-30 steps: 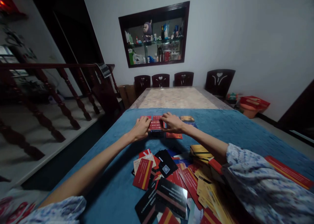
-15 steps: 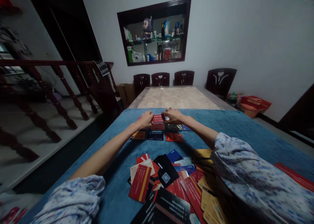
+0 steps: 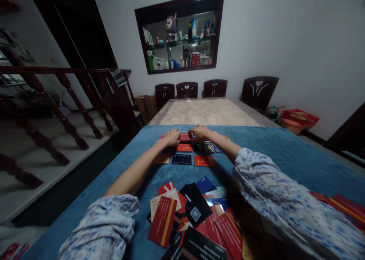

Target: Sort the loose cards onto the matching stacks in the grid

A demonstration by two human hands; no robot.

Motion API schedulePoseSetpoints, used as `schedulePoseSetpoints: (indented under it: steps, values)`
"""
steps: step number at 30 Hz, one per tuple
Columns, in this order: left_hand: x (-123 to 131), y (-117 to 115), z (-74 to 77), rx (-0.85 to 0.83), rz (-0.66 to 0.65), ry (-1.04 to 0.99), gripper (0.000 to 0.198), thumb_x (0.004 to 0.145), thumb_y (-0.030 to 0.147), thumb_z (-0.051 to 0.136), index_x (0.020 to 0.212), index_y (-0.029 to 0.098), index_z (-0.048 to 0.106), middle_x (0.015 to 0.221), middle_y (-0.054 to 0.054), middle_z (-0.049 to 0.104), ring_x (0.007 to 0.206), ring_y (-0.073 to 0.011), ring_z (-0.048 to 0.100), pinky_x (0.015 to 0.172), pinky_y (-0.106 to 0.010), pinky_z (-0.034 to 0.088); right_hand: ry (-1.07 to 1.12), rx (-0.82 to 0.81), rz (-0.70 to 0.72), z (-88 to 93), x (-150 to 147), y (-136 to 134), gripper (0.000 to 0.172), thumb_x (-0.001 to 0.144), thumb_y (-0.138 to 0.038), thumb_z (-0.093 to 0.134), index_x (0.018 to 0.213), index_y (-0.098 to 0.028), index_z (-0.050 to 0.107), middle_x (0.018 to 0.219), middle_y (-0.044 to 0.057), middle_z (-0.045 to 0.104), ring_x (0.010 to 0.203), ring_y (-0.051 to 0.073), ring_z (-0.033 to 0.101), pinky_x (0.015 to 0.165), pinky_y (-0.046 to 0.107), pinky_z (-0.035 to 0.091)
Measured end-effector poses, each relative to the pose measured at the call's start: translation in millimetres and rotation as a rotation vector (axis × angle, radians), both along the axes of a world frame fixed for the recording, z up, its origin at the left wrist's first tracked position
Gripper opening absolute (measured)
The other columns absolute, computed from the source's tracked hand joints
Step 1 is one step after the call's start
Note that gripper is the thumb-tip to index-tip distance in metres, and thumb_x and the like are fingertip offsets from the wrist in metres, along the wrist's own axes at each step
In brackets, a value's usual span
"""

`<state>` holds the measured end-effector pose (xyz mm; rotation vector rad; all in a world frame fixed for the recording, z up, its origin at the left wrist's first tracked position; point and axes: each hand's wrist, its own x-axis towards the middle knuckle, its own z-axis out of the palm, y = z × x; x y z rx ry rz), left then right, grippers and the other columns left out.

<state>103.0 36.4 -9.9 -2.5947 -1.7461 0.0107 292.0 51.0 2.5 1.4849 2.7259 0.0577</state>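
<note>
At the far side of the blue cloth, my left hand [image 3: 172, 137] and my right hand [image 3: 201, 133] are at opposite ends of a red card [image 3: 186, 137]. Fingers of both hands are closed on its edges, and the fingertips are partly hidden. Below it, another red card [image 3: 184, 148] lies beside a black card [image 3: 204, 148] with a pale pattern. The nearest row has an orange-yellow card [image 3: 161, 159], a dark blue card [image 3: 181, 159] and an orange-red card [image 3: 205, 161]. My forearms cover parts of the rows.
A loose heap of cards lies close to me, with a black card [image 3: 197, 208] and a red striped card [image 3: 162, 222] on top. More red cards [image 3: 346, 206] are at the right. Beyond the blue cloth [image 3: 273, 168] stand several dark chairs [image 3: 215, 88].
The red card between my hands now appears lower and flatter on the cloth. The red card below it shows brighter and more fully. My head view has shifted slightly.
</note>
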Motion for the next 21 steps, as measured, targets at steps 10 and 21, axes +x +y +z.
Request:
schedulePoseSetpoints:
  steps: [10,21]
  values:
    - [2,16,-12.8,-0.049,0.011,0.004,0.019,0.077,0.010,0.056,0.095,0.015,0.062,0.117,-0.013,0.059,0.112,-0.0275,0.054,0.104,-0.044,0.040,-0.056,-0.058,-0.026,-3.0,-7,7,0.031,0.080,-0.036,0.060,0.107,-0.023,0.069,0.115,0.011,0.069,0.120,0.035,0.050,0.094,0.048,0.043]
    - [-2,36,-21.2,-0.087,0.009,0.001,0.032,0.068,0.008,0.063,0.099,0.015,0.062,0.120,-0.009,0.059,0.107,-0.0211,0.058,0.093,-0.026,0.047,-0.057,-0.098,-0.103,-6.5,-16,17,0.036,0.073,-0.035,0.067,0.106,-0.023,0.071,0.110,0.011,0.070,0.118,0.035,0.052,0.091,0.046,0.046]
